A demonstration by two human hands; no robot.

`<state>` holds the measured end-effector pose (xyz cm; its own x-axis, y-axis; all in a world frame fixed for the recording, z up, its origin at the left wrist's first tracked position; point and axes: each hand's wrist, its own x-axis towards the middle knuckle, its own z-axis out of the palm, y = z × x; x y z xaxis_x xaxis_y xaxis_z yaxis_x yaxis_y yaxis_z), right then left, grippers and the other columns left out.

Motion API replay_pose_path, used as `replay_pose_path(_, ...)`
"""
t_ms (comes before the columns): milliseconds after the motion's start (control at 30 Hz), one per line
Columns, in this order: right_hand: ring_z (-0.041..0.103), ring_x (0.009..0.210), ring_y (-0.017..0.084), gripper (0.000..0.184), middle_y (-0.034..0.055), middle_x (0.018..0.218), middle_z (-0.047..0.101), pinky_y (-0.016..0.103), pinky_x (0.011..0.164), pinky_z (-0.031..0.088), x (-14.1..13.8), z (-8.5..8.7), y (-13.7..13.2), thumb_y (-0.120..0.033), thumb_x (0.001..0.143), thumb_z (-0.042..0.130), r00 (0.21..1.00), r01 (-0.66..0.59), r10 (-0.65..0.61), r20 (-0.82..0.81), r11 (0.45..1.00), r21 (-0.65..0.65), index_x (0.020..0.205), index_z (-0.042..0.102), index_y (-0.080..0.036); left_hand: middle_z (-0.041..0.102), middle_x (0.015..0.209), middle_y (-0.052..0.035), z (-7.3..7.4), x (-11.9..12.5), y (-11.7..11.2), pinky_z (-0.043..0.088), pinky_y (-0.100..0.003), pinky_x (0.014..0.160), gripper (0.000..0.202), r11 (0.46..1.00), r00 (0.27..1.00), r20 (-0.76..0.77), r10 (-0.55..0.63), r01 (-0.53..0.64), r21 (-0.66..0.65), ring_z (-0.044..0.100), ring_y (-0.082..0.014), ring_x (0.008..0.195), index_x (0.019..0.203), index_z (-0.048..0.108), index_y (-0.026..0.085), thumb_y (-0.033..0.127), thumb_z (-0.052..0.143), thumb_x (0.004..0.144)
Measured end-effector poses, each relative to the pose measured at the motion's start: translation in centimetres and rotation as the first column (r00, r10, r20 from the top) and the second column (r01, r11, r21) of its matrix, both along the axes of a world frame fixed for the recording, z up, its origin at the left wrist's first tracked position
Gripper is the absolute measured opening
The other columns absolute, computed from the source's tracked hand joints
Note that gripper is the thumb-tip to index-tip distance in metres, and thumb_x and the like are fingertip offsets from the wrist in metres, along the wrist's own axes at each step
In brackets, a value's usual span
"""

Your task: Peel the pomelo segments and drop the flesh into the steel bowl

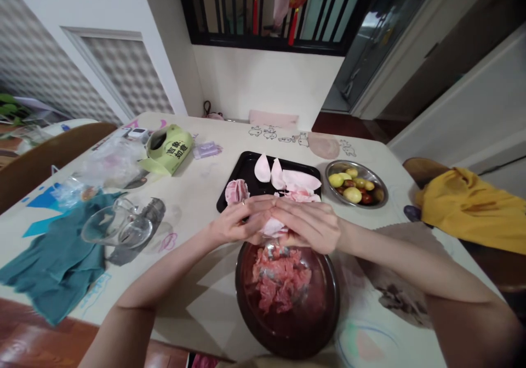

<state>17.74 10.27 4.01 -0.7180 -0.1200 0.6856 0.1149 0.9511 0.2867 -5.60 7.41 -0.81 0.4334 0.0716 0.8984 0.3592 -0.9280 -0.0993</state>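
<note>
My left hand [245, 218] and my right hand [309, 223] meet above the far rim of a dark glass bowl [320, 329]. Their fingers close around a piece of pomelo [274, 226], mostly hidden, with pale pink membrane showing between them. Loose red pomelo flesh [281, 286] lies in the bowl below. Just beyond my hands is a black tray [250, 166]. On it are a peeled pomelo chunk [236, 191] at the left, several pale pink rind pieces [302, 180] and some membrane scraps [302, 195], partly covered by my fingers.
A metal bowl [380, 198] of small green and brown fruit stands right of the tray. To the left are a glass pitcher [101, 225], a teal cloth [69, 264], a green paper visor [175, 149] and clear plastic bags [109, 162]. Yellow cloth [476, 209] drapes a chair at right.
</note>
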Motion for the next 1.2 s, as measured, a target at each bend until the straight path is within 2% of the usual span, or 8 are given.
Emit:
replay_pose_path(133, 0.074, 0.113, 0.021, 0.04, 0.016, 0.113, 0.078, 0.03, 0.096, 0.064, -0.5, 0.6, 0.9, -0.035, 0.102, 0.058, 0.999, -0.039, 0.042, 0.013, 0.989, -0.144, 0.129, 0.061, -0.006, 0.064, 0.123, -0.0171, -0.8, -0.4, 0.5, 0.066, -0.038, 0.092, 0.031, 0.996, 1.0, 0.017, -0.012, 0.013, -0.084, 0.066, -0.0262, 0.126, 0.131, 0.054, 0.016, 0.03, 0.049, 0.104)
replay_pose_path(233, 0.073, 0.115, 0.021, 0.042, 0.0159, 0.115, 0.077, 0.03, 0.096, 0.064, -1.0, 0.2, 2.3, -0.032, 0.1, 0.061, 0.999, -0.039, 0.036, -0.018, 0.981, -0.188, 0.133, 0.058, -0.007, 0.062, 0.128, -0.0149, -1.8, 0.0, 1.1, 0.066, -0.042, 0.091, 0.04, 0.99, 0.991, 0.133, 0.014, 0.006, -0.142, 0.068, -0.0261, 0.122, 0.138, 0.049, 0.023, 0.025, 0.057, 0.099)
replay_pose_path(367, 0.072, 0.118, 0.024, 0.041, 0.0154, 0.12, 0.076, 0.037, 0.096, 0.065, -1.5, -1.4, 5.0, -0.036, 0.104, 0.053, 0.999, -0.021, 0.02, -0.035, 0.999, -0.036, 0.135, 0.059, -0.009, 0.06, 0.136, -0.0165, -2.0, 1.1, 1.7, 0.059, -0.051, 0.1, 0.059, 0.934, 0.962, 0.244, 0.122, -0.028, -0.356, 0.062, -0.0288, 0.128, 0.146, 0.04, 0.025, 0.024, 0.066, 0.092)
replay_pose_path(467, 0.071, 0.119, 0.023, 0.04, 0.0144, 0.117, 0.077, 0.036, 0.094, 0.064, -1.7, -2.3, 6.1, -0.037, 0.106, 0.047, 0.996, -0.04, 0.043, -0.076, 0.998, 0.047, 0.13, 0.062, -0.009, 0.061, 0.137, -0.0177, -1.5, 1.4, 1.7, 0.055, -0.049, 0.104, 0.059, 0.882, 0.965, 0.193, 0.177, -0.069, -0.466, 0.061, -0.0288, 0.128, 0.145, 0.042, 0.02, 0.03, 0.066, 0.092)
replay_pose_path(667, 0.076, 0.085, 0.018, 0.043, 0.01, 0.101, 0.08, 0.028, 0.067, 0.06, -2.1, -3.1, 5.7, -0.047, 0.106, 0.045, 0.976, 0.197, -0.187, -0.109, 0.976, 0.095, 0.121, 0.064, -0.011, 0.07, 0.122, -0.0139, -1.7, 1.0, 2.5, 0.057, -0.037, 0.099, 0.036, 0.89, 0.956, 0.108, 0.273, -0.209, -0.405, 0.068, -0.0224, 0.117, 0.134, 0.053, 0.017, 0.022, 0.056, 0.098)
replay_pose_path(933, 0.076, 0.087, 0.019, 0.034, 0.0099, 0.101, 0.078, 0.029, 0.074, 0.061, -3.0, -4.9, 6.8, -0.04, 0.104, 0.046, 0.964, 0.214, -0.241, -0.112, 0.954, -0.211, 0.121, 0.062, -0.016, 0.074, 0.12, -0.0094, -2.8, 1.1, 3.2, 0.058, -0.031, 0.096, 0.031, 0.841, 0.914, 0.266, 0.307, -0.129, -0.526, 0.072, -0.0185, 0.11, 0.129, 0.06, 0.021, 0.034, 0.056, 0.101)
replay_pose_path(1067, 0.076, 0.087, 0.019, 0.036, 0.0112, 0.105, 0.077, 0.028, 0.071, 0.06, -3.2, -5.3, 7.4, -0.038, 0.101, 0.052, 0.973, 0.141, -0.184, -0.135, 0.949, -0.281, 0.128, 0.056, -0.015, 0.075, 0.119, -0.0075, -3.0, 1.0, 3.3, 0.059, -0.028, 0.09, 0.03, 0.793, 0.894, 0.295, 0.338, -0.102, -0.6, 0.074, -0.0163, 0.103, 0.127, 0.063, 0.022, 0.033, 0.058, 0.1)
replay_pose_path(1200, 0.074, 0.083, 0.019, 0.038, 0.0101, 0.103, 0.076, 0.028, 0.069, 0.059, -3.0, -5.4, 7.6, -0.039, 0.099, 0.055, 0.976, 0.136, -0.182, -0.117, 0.936, -0.325, 0.13, 0.054, -0.016, 0.076, 0.117, -0.0072, -3.4, 1.1, 3.4, 0.06, -0.028, 0.088, 0.028, 0.786, 0.88, 0.334, 0.339, -0.07, -0.614, 0.074, -0.0164, 0.101, 0.123, 0.064, 0.022, 0.035, 0.06, 0.099)
